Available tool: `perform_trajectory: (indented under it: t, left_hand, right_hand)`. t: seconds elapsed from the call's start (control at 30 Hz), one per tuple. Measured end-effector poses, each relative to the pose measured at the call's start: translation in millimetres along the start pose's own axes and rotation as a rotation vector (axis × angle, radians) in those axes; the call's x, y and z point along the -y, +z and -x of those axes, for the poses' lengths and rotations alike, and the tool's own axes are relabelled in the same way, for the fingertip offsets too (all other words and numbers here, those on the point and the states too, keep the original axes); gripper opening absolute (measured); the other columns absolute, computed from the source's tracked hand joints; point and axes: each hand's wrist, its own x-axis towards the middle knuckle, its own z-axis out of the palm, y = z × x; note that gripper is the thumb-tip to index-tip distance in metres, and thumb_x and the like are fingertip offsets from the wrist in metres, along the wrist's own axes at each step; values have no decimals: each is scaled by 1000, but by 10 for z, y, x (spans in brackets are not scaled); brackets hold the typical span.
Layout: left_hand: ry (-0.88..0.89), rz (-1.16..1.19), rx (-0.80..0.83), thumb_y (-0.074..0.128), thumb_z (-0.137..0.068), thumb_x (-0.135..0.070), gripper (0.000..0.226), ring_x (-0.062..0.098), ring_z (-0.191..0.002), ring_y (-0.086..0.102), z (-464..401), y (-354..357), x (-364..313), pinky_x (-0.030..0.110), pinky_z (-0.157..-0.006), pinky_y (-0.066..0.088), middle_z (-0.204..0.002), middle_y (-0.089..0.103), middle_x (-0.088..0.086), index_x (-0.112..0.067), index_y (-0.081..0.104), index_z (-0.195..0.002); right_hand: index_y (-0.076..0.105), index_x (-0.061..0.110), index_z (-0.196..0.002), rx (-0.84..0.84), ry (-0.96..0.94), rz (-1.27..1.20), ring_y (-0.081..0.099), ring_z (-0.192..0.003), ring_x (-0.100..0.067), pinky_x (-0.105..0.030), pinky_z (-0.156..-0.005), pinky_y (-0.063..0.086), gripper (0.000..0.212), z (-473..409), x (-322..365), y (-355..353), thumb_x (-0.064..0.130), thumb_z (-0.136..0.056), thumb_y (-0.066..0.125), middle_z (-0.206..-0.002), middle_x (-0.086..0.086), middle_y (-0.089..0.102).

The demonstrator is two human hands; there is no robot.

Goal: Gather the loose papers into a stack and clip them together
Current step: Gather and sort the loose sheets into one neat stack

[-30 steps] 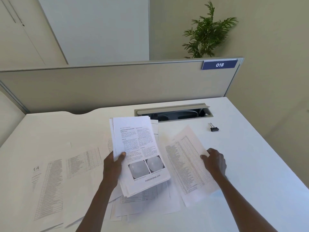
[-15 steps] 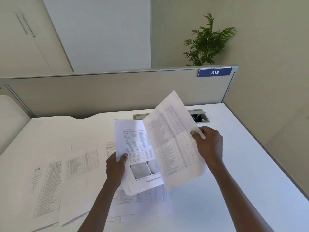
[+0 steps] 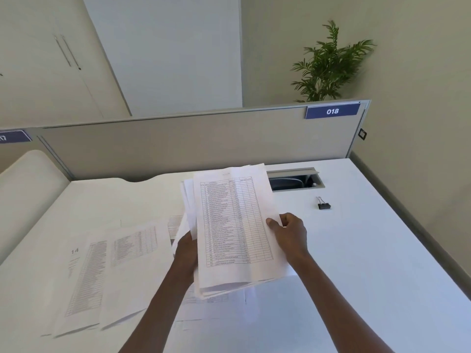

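Both hands hold the paper stack (image 3: 229, 233) up above the white desk (image 3: 369, 250): the left hand (image 3: 186, 250) grips its left edge, the right hand (image 3: 290, 231) pinches its right edge. More loose sheets (image 3: 107, 271) lie flat to the left. A black binder clip (image 3: 323, 205) sits farther right, near the cable hatch (image 3: 295, 180).
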Motion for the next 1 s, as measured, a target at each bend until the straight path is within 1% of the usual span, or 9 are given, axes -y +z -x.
perform_trajectory:
  t: [0.17,0.33,0.37,0.43,0.53,0.63,0.73,0.9,1.0]
  left_hand:
    - [-9,41,43,58,-95,-10,13,16,-62,73,70,75,-55,25,-50,56,-79,75,9,-9,71,-91]
    - [-34,60,46,52,-99,-15,22,10,-44,61,78,145,-49,22,-41,50,-60,62,6,-9,56,-78]
    - [-42,65,8,52,-101,-23,25,11,-48,65,72,130,-41,24,-43,52,-66,66,7,-8,60,-81]
    - [-83,146,-30,45,-100,-48,45,23,-76,76,4,76,-17,33,-59,60,-93,76,13,-10,69,-101]
    - [-136,233,19,34,-94,-65,64,36,-109,68,-74,-37,3,47,-87,56,-118,71,15,-18,66,-125]
    - [-87,137,49,55,-97,-36,40,34,-109,68,-78,-87,11,46,-88,55,-120,71,15,-12,64,-127]
    - [-31,88,39,60,-94,-7,30,34,-104,70,-119,-180,63,43,-82,58,-118,71,18,-4,64,-123]
    - [-8,69,-6,60,-94,-7,24,37,-105,69,-271,-443,111,47,-87,56,-112,74,16,-6,68,-116]
    - [10,58,-17,60,-94,-7,23,34,-105,70,-381,-709,96,49,-93,52,-112,74,16,-5,70,-114]
  right_hand:
    - [55,17,-117,113,-37,-61,69,-93,-21,-31,-76,55,39,-25,-58,-43,20,-83,74,-107,-2,70]
    - [53,19,-128,177,-75,-35,68,-100,-22,-39,-86,57,50,-44,-61,-30,22,-83,74,-117,-1,69]
    - [53,19,-129,176,-79,-37,68,-100,-22,-39,-86,57,50,-48,-60,-30,22,-83,74,-118,-2,69]
    - [53,18,-128,174,-98,-40,68,-99,-20,-34,-82,57,49,-45,-49,-30,21,-83,74,-119,-1,68]
    - [52,19,-126,177,-130,-29,67,-99,-20,-30,-80,55,47,-31,-21,-2,20,-84,74,-119,0,68]
    - [52,21,-124,189,-158,-3,68,-99,-20,-36,-85,57,46,-6,4,43,20,-83,74,-118,0,68]
    - [53,22,-123,203,-168,4,69,-99,-21,-39,-86,58,46,22,39,129,21,-83,75,-116,1,69]
    - [58,19,-116,219,-120,10,72,-85,-19,-29,-70,57,34,39,83,366,23,-85,72,-102,2,74]
    - [65,16,-104,158,-15,-46,71,-78,-17,-30,-69,56,21,8,43,573,26,-87,70,-91,1,75]
